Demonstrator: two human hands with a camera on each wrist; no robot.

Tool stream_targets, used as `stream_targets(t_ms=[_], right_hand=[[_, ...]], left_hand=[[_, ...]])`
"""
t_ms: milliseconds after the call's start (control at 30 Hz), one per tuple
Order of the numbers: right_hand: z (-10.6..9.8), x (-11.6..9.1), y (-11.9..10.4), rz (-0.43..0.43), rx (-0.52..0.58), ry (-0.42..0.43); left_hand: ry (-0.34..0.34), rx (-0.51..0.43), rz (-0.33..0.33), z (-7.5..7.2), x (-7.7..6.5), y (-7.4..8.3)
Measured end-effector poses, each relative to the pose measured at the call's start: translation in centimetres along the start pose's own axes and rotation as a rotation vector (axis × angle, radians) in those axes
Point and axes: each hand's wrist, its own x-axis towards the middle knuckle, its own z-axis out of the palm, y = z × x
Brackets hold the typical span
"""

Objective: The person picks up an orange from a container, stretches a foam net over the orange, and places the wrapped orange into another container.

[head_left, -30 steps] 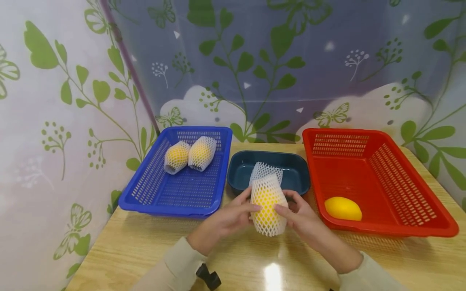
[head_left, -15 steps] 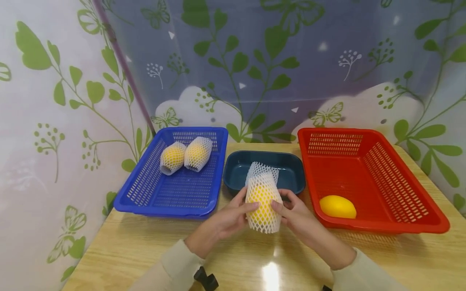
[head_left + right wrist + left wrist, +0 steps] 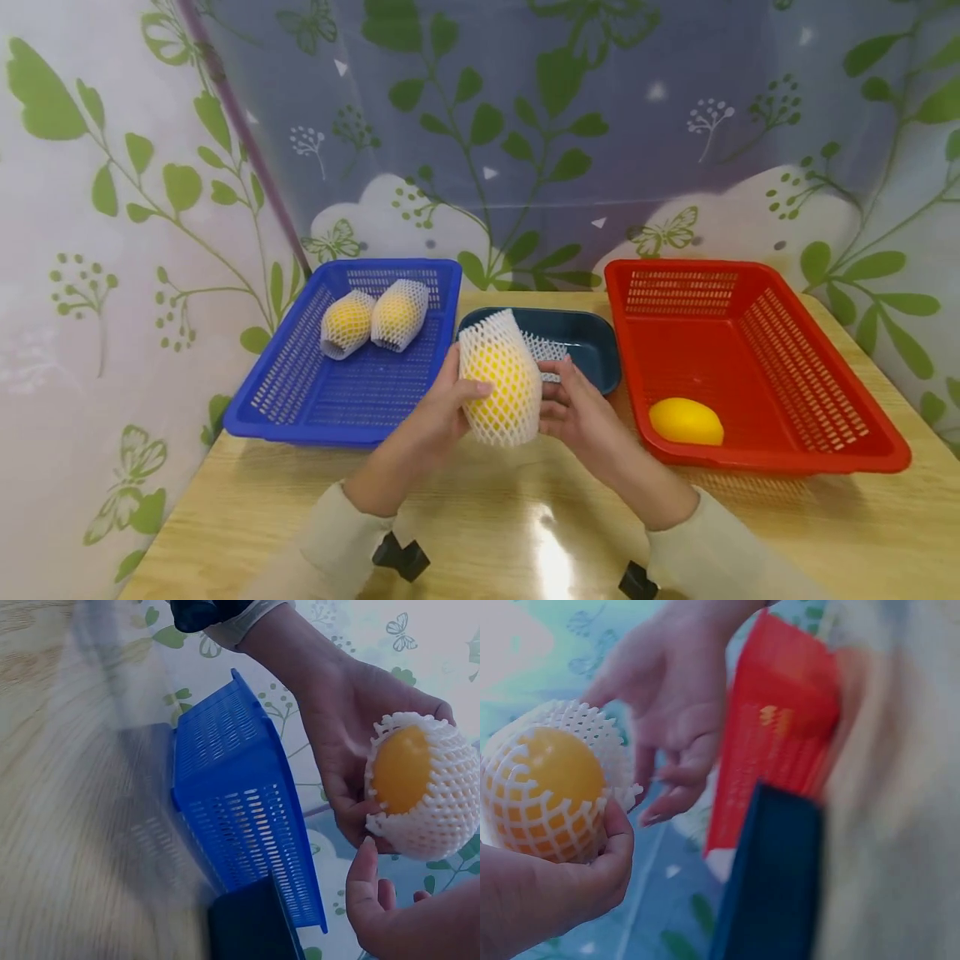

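Observation:
A yellow mango (image 3: 562, 769) sits in a white foam net (image 3: 502, 400), and my left hand (image 3: 442, 404) grips the two together, thumb across the front. Part of the mango's smooth skin shows at the net's open end in both wrist views. My right hand (image 3: 581, 408) is beside the net on the right, its fingers loosely bent and holding nothing, fingertips close to the net's edge. Behind the hands, another foam net (image 3: 546, 350) lies in the dark teal tray (image 3: 592, 329), partly hidden by the held mango.
To the left stands a blue basket (image 3: 360, 408) with two netted mangoes (image 3: 399, 315) at its back. A red basket (image 3: 720, 333) on the right holds one bare mango (image 3: 686, 421) in its near left corner. All stand on a wooden table (image 3: 480, 533) before a patterned curtain.
My left hand has lifted the netted mango up and to the left, tilting it. My right hand has let go and sits apart at its right side.

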Motion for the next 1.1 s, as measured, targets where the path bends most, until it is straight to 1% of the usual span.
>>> stream_targets(t_ms=[67, 133, 267, 300, 367, 433, 533, 600, 667, 767, 867, 967, 1100], right_hand=[[0.6, 0.4, 0.0, -0.014, 0.022, 0.018], [1.3, 0.9, 0.2, -0.031, 0.023, 0.037], [2.8, 2.1, 0.9, -0.09, -0.047, 0.07], [3.3, 2.4, 1.0, -0.113, -0.075, 0.075], [4.1, 2.9, 1.2, -0.153, -0.158, 0.081], [4.8, 3.3, 1.2, -0.197, -0.253, 0.07], [5.8, 3.7, 1.3, -0.255, -0.445, 0.045], [6.3, 3.8, 1.4, -0.288, -0.586, 0.023], [7.0, 4.1, 1.5, -0.318, -0.728, 0.003], [7.9, 4.7, 1.6, -0.338, -0.892, -0.026], [8.4, 5.5, 1.9, -0.338, -0.975, -0.047], [9.0, 6.3, 2.4, -0.341, -1.035, -0.065], [9.4, 7.1, 3.1, -0.358, -1.118, -0.077]], left_hand=[[0.016, 0.009, 0.04, -0.8, -0.1, 1.0], [0.015, 0.018, 0.078, -2.0, -0.3, 1.9], [0.025, 0.056, 0.115, -4.9, -0.9, 4.0], [0.027, 0.071, 0.12, -5.7, -1.0, 4.6], [0.058, 0.099, 0.128, -7.2, -1.2, 5.5], [0.095, 0.136, 0.124, -8.7, -1.3, 6.1], [0.162, 0.174, 0.102, -10.6, -1.4, 6.6], [0.199, 0.24, 0.074, -11.6, -1.7, 6.7], [0.23, 0.329, 0.057, -12.7, -2.1, 6.8], [0.265, 0.495, 0.03, -14.1, -2.3, 7.0], [0.302, 0.619, 0.005, -15.4, -2.1, 6.9], [0.362, 0.739, -0.028, -16.6, -2.0, 6.6], [0.418, 0.932, -0.061, -18.2, -1.7, 5.6]])
